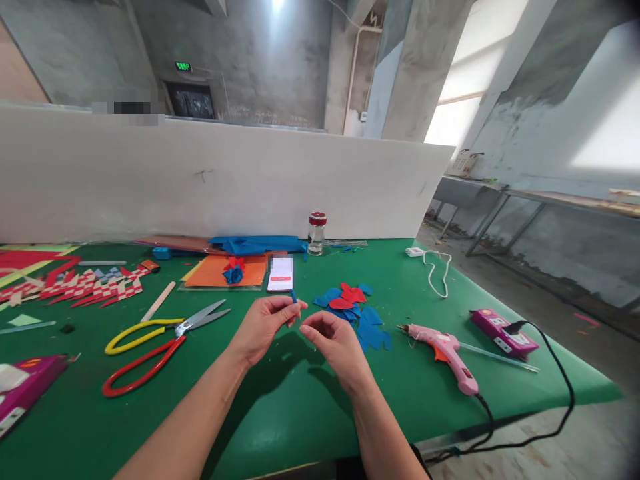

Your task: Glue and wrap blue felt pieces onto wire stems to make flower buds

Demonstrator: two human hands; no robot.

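My left hand (269, 325) pinches a small blue paper piece (293, 294), which sticks up past the thumb and forefinger. Close beside it, my right hand (334, 341) has thumb and forefinger pressed together; whatever lies between those tips is too small to make out. Just beyond the right hand lie blue paper petals (371, 327) and several red paper petals (347, 296). A pink glue gun (445, 350) rests on its side to the right, with a clear glue stick at its back. Open-bladed scissors (184, 327) with yellow and red handles lie left of my hands.
The green table (280, 427) ends at a white board (240, 180). Before it stand a phone (281, 275), a lidded glass jar (317, 235) and a blue-and-red paper flower (233, 272) on orange sheets. A purple power strip (503, 331) with a black cable sits right.
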